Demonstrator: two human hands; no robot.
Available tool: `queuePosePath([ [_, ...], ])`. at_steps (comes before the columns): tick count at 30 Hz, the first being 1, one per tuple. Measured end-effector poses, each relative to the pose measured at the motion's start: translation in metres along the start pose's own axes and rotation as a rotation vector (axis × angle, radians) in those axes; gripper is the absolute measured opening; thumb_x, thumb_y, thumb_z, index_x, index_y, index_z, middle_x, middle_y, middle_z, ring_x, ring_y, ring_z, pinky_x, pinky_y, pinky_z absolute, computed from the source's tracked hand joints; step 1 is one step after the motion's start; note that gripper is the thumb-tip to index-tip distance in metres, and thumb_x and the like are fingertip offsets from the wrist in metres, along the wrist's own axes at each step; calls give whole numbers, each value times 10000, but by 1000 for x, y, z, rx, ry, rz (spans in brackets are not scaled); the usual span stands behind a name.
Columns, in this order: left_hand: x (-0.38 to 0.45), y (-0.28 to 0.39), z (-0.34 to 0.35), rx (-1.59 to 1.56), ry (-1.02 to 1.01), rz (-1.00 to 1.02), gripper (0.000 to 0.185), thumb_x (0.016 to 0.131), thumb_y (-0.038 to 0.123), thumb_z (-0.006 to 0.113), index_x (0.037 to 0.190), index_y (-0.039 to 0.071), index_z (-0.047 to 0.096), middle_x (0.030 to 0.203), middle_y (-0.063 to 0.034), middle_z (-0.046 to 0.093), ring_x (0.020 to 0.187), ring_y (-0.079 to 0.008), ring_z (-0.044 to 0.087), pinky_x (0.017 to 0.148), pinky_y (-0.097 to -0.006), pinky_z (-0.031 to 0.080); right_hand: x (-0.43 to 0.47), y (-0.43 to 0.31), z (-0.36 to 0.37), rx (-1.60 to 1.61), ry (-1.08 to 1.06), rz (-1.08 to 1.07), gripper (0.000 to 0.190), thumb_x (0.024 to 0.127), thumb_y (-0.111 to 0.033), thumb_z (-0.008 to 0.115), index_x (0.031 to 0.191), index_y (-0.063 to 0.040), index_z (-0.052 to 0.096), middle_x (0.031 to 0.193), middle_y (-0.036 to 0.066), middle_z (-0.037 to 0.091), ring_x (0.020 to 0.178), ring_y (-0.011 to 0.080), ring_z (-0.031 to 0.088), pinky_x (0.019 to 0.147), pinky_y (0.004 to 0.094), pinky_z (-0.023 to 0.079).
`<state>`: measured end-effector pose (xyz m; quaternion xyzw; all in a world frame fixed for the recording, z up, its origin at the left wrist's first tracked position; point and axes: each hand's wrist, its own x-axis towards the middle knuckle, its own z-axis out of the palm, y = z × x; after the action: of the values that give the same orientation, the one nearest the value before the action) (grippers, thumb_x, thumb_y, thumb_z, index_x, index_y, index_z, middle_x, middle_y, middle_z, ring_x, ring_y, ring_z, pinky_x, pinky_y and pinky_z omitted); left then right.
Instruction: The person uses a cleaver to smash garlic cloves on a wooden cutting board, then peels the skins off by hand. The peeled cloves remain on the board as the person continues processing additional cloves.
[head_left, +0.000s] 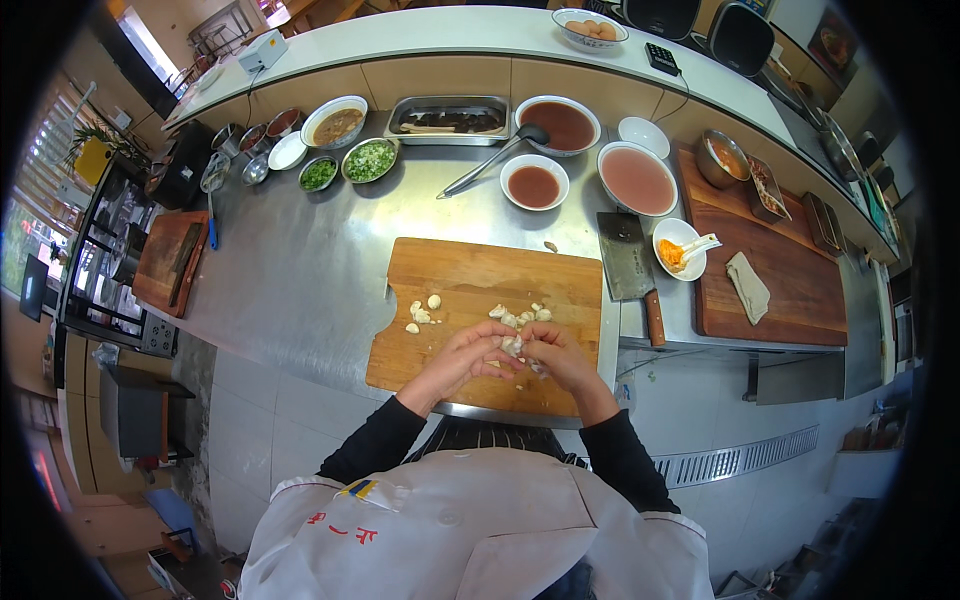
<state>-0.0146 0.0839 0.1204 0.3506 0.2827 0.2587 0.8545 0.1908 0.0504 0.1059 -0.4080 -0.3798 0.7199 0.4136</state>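
Note:
Over the front half of a wooden cutting board (491, 274), my left hand (472, 352) and my right hand (556, 354) meet on a garlic clove (511, 345) with papery skin. Fingertips of both hands pinch it from either side. Just beyond them lies a loose pile of garlic cloves (525, 315). A smaller group of pale garlic cloves (420, 313) rests toward the board's left side. Bits of skin are scattered below my fingers, partly hidden by the hands.
Right of the board lies a cleaver (628, 259) with a wooden handle. A bowl of orange paste (679, 251) stands beside it. Behind are bowls of red liquid (556, 124), a ladle (487, 161), a steel tray (450, 120) and chopped scallions (370, 161). Another board (772, 262) bears a folded cloth (748, 289).

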Motion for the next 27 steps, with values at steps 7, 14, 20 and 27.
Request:
queuePosePath([
  [7, 8, -15, -12, -155, 143, -34, 211, 967, 85, 522, 1163, 8, 531, 1105, -139, 632, 933, -244, 680, 802, -332, 567, -1, 1, 1, -51, 5, -9, 49, 856, -74, 579, 845, -84, 626, 725, -49, 580, 602, 22, 489, 529, 180, 364],
  [14, 7, -15, -8, -261, 160, 111, 226, 962, 55, 523, 1182, 6, 523, 1088, -142, 647, 967, -246, 675, 805, -301, 556, 1, 14, 3, 236, 60, -66, 29, 857, -57, 551, 843, -72, 572, 670, -43, 502, 538, 45, 419, 508, 211, 349],
  [20, 5, -11, 10, -51, 221, 212, 240, 971, 34, 505, 1208, 7, 530, 1120, -124, 643, 1006, -214, 660, 849, -306, 553, 4, 13, 11, 268, 177, -77, 153, 916, -128, 590, 785, -94, 518, 671, -28, 515, 531, 45, 441, 492, 210, 365],
  [27, 8, -15, 11, -14, 257, 345, 249, 976, 26, 500, 1223, 28, 526, 1122, -101, 636, 1014, -165, 619, 871, -295, 514, 6, 14, 15, 94, 204, -193, 219, 910, -95, 632, 749, -107, 485, 672, -28, 517, 514, 42, 459, 466, 197, 361],
])
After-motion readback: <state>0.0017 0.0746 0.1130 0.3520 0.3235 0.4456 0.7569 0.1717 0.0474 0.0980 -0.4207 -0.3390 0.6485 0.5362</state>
